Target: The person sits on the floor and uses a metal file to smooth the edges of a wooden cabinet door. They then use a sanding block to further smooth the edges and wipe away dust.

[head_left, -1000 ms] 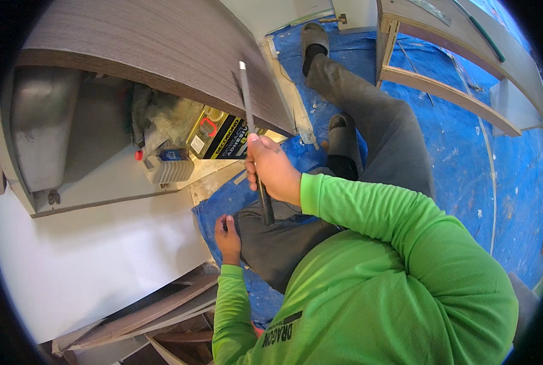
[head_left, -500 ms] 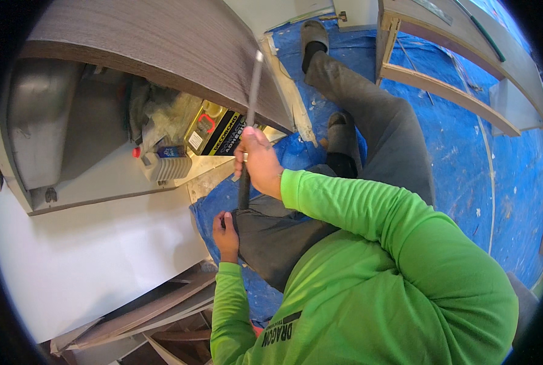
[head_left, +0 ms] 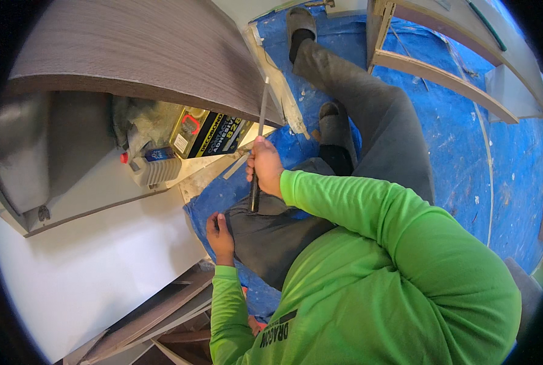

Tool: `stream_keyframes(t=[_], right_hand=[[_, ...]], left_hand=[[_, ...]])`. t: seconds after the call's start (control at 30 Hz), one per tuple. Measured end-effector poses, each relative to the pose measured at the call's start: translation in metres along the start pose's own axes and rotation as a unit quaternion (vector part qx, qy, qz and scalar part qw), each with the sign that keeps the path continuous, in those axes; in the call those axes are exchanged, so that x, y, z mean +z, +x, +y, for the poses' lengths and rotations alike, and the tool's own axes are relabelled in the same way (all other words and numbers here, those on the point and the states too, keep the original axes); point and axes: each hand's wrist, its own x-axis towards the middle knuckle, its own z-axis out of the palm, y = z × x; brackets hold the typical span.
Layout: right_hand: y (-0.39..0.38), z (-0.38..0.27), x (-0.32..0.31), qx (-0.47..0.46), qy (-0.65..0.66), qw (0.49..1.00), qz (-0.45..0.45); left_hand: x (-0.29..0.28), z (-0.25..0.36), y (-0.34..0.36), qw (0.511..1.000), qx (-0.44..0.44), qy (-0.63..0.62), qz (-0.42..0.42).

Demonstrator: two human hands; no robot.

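Observation:
My right hand (head_left: 266,167) is closed around a long, slim metal tool with a black handle (head_left: 255,194). Its pale, narrow shaft (head_left: 263,106) points away from me, across the edge of a brown wood-grain panel; its exact kind is unclear. The handle's lower end sits over my bent knee (head_left: 256,243) in dark trousers. Beside that knee rests my left hand (head_left: 221,240), empty, thumb and finger apart and the other fingers partly hidden. Beyond my right hand, a yellow-and-black adhesive can (head_left: 213,135) lies tilted inside the open cabinet.
The brown wood-grain panel (head_left: 143,48) overhangs the cabinet, where a translucent jug with a red cap (head_left: 156,170) stands. A white panel (head_left: 101,267) spans the left. Blue sheeting (head_left: 454,164) covers the floor. A wooden frame (head_left: 445,82) stands far right; boards (head_left: 156,310) lie lower left.
My right hand and the tool have moved slightly toward me, and the shaft leans more to the right. My left hand stays by the knee. The view has shifted a little.

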Motion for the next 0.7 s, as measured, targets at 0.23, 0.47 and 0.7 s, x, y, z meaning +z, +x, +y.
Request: stream_keyframes(t=[0.23,0.47,0.7], right_hand=[[0.052,-0.002,-0.044,0.11,0.014,0.991,0.072],[-0.03,-0.035,0.008,0.054,-0.023,0.998,-0.023],[0.033,-0.038,-0.023,0.035,-0.067,0.997,0.013]], left_hand=[[0.002,0.001,0.007,1.0,0.011,0.027,0.001],[0.003,-0.012,0.005,1.0,-0.003,0.008,-0.008],[0.003,-0.003,0.01,0.999,0.01,0.043,-0.009]])
